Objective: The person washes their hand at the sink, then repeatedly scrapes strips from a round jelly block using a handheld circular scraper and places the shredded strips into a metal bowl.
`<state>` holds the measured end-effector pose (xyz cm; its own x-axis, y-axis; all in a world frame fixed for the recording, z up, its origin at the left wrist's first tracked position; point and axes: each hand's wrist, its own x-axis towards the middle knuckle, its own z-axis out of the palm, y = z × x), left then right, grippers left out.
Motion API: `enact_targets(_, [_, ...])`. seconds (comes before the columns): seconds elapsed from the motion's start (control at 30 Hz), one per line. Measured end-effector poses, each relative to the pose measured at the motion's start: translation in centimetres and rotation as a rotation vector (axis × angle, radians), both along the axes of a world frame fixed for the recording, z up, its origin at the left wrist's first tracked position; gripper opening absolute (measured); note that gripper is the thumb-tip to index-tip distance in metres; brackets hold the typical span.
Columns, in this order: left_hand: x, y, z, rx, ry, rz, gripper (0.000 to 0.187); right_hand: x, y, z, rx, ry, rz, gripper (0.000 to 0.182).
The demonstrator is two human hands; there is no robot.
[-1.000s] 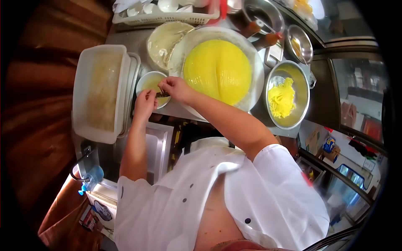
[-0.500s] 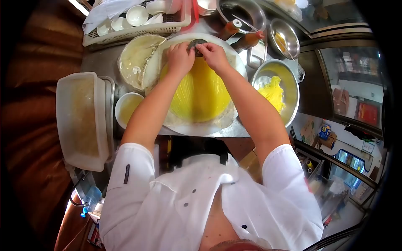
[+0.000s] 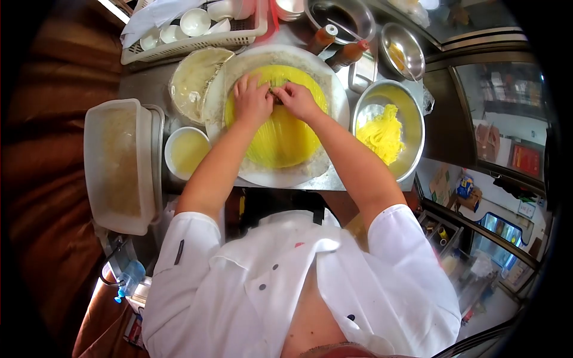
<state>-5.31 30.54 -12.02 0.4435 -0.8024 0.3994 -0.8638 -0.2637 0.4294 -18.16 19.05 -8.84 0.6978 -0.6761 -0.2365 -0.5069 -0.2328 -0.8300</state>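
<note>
Over a glossy yellow round sheet (image 3: 283,143), wrinkled like plastic film, both of my hands meet near its middle. My left hand (image 3: 253,100) has several fingers resting over the yellow surface, while its thumb side is closed at a small dark round piece (image 3: 277,100). From the other side my right hand (image 3: 296,100) pinches the same piece, and fingers cover most of it. Its kind cannot be made out. Beneath the yellow sheet is a pale round board (image 3: 335,98).
A metal bowl (image 3: 416,146) with a yellow mass (image 3: 385,134) stands at right. Left are a white bowl (image 3: 170,140), a film-covered round container (image 3: 194,89) and a plastic tub (image 3: 89,173). Behind are a dish basket (image 3: 179,51), two sauce bottles (image 3: 323,37) and metal bowls (image 3: 370,24).
Both hands have come from the far edge of the yellow sheet toward its middle, bringing the dark piece nearer to me. Fingers now cover more of it.
</note>
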Motion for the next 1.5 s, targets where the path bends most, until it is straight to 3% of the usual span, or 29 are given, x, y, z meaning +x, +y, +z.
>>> enact_targets(0.57, [-10.0, 10.4, 1.6, 0.010, 0.039, 0.000, 0.025, -10.3, 8.9, -0.4, 0.211, -0.045, 0.041, 0.033])
enact_targets(0.9, [-12.3, 14.6, 1.9, 0.059, 0.111, -0.167, 0.030, -16.2, 13.8, -1.4, 0.184, 0.034, 0.057, 0.026])
enact_targets(1.03, [-9.6, 10.2, 1.1, 0.038, 0.303, -0.118, 0.049, -17.4, 14.6, -0.3, 0.198, 0.033, 0.057, 0.024])
enact_targets(1.17, [-4.9, 0.0, 0.0, -0.031, 0.312, -0.069, 0.074, -19.5, 14.9, 0.6, 0.280, 0.080, 0.026, 0.028])
enact_targets(1.3, [-1.9, -5.3, -1.1, 0.067, 0.302, -0.173, 0.074, -22.9, 15.2, 3.1, 0.215, 0.078, 0.019, 0.026])
enact_targets(1.37, [-1.8, -5.8, -1.3, 0.097, 0.313, -0.279, 0.072, -25.0, 15.3, 4.5, 0.307, 0.032, -0.096, 0.025])
enact_targets(1.5, [-3.7, -3.2, -1.0, 0.009, 0.338, -0.255, 0.058, -29.4, 15.0, 5.9, 0.400, -0.061, -0.315, 0.022])
